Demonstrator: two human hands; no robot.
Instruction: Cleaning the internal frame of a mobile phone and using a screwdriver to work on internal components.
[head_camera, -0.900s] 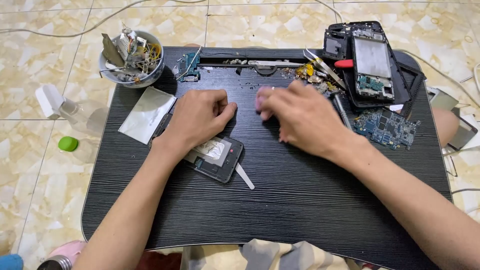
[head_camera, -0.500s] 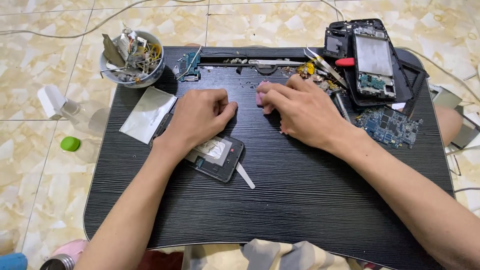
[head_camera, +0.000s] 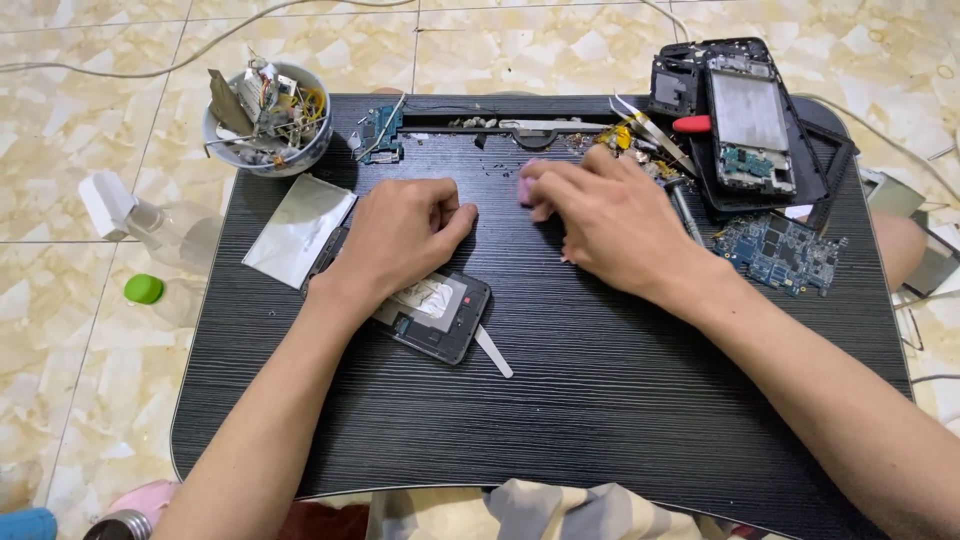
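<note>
Pinching a small pink piece (head_camera: 526, 190) near the worktop's (head_camera: 600, 400) far edge — right hand (head_camera: 600, 225) grips its light, easily dropped sides; left hand (head_camera: 405, 230) curled, empty.

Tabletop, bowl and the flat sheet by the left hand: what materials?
Tabletop: looks like black laminate or plastic, matte, with fine wood-grain lines. Bowl: probably glazed ceramic, pale and glossy at the rim, though plastic is possible. Sheet beside the left hand: thin metal or foil, silver with a soft sheen.
</note>
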